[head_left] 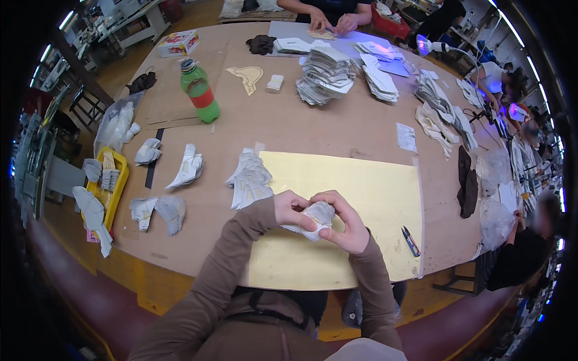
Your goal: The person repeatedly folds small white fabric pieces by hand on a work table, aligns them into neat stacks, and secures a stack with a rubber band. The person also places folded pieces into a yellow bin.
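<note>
Head view. Both hands together over the near part of the yellow mat (361, 198): left hand (290, 209) curled, thumb and fingers pinching the left side of a small pale cut piece (317, 216); right hand (346, 222) closed round its right side, fingers wrapped behind, thumb on top. Piece held up off the mat, between the two hands, just in front of the body.

Judged light, thin and pliable, bending under the fingers rather than holding stiff; not fragile, probably not slippery. Best gripped at its edges with fingertips, as now.

Just left of the hands, a fanned pile of similar grey pieces (248, 180) at the mat's left edge; farther left, smaller piles (188, 166) and a yellow tray (120, 174) at the table's left rim. Small snips (410, 240) on the mat, near right, close to the right hand's sweep. Green bottle (200, 91) upright, far left, well apart. Tall stacks (327, 73) far across, near another person's hands (330, 23).

Open room: bare mat ahead and right of the hands. Near table edge close under the forearms.
</note>
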The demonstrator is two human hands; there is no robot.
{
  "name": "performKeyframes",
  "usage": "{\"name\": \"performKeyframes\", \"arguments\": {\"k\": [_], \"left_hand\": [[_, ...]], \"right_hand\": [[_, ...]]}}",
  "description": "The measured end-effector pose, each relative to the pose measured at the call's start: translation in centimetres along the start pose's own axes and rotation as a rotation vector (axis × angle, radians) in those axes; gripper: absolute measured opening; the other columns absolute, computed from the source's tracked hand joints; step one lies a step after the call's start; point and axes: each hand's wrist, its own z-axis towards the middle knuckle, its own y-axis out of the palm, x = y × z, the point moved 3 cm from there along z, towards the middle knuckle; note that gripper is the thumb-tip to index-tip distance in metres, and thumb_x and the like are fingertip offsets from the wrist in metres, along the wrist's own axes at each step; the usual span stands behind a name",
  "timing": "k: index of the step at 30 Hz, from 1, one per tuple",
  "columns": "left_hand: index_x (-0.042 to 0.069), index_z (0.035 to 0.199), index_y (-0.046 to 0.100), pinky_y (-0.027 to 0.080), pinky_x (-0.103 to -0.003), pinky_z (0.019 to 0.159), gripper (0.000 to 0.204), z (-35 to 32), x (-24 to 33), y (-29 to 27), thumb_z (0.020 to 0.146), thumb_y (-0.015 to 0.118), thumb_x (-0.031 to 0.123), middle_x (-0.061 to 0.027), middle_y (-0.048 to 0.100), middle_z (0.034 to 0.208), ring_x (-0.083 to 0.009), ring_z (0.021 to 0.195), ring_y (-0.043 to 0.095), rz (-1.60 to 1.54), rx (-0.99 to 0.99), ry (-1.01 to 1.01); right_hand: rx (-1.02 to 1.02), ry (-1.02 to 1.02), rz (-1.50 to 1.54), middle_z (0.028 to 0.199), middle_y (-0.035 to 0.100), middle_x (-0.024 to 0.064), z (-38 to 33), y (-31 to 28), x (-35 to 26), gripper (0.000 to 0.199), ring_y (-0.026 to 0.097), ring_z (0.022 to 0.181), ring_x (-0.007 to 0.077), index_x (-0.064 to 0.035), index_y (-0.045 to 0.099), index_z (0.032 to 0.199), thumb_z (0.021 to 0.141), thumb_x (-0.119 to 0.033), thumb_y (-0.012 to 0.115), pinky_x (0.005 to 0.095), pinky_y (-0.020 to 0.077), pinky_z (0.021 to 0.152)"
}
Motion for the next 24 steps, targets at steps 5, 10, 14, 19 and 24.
{"name": "performKeyframes", "arguments": {"k": [5,10,14,19,24], "left_hand": [[-0.001,0.111,0.066,0.047,-0.027,0.076,0.062,0.5,0.2,0.8,0.07,0.078,0.044,-0.0081,0.067,0.094,-0.0137,0.083,0.061,0.13,0.073,-0.007],[0.0,0.105,0.067,0.045,-0.024,0.073,0.045,0.7,0.1,1.2,0.075,0.078,0.032,-0.0017,0.063,0.085,-0.0076,0.079,0.055,0.222,0.101,-0.006],[0.0,0.106,0.065,0.045,-0.025,0.073,0.049,1.1,-0.3,1.4,0.075,0.078,0.035,-0.0031,0.063,0.086,-0.0089,0.079,0.055,0.089,0.139,0.041],[0.001,0.109,0.065,0.046,-0.026,0.076,0.049,1.4,-0.3,1.5,0.077,0.076,0.036,-0.004,0.064,0.088,-0.0105,0.082,0.057,0.229,0.212,0.149],[0.0,0.118,0.06,0.048,-0.029,0.082,0.06,1.5,0.0,1.3,0.078,0.073,0.042,-0.0073,0.064,0.1,-0.0151,0.092,0.06,0.158,0.199,0.094]], "right_hand": [[0.089,0.001,-0.023,0.102,0.055,0.0081,0.2,0.1,0.2,0.041,0.053,0.096,0.0203,-0.0019,0.057,0.108,0.074,-0.019,0.073,0.0306,0.0424,0.085],[0.087,-0.066,-0.127,0.099,0.055,0.0075,0.5,0.0,0.3,0.038,0.052,0.09,0.0198,-0.0024,0.059,0.103,0.074,-0.023,0.073,0.0306,0.0418,0.082],[0.113,0.016,0.023,0.097,0.052,0.0077,0.6,-0.3,0.8,0.029,0.05,0.092,0.0206,-0.0036,0.059,0.097,0.072,-0.015,0.067,0.0309,0.0401,0.086],[0.113,-0.013,-0.003,0.102,0.046,0.0088,0.4,-0.5,1.2,0.025,0.046,0.101,0.0212,-0.0047,0.056,0.092,0.067,-0.007,0.06,0.0326,0.0383,0.09],[0.293,-0.041,0.092,0.112,0.046,0.009,0.7,-0.3,1.7,0.039,0.044,0.107,0.0193,-0.0035,0.051,0.109,0.073,-0.008,0.064,0.0334,0.0384,0.092]]}}
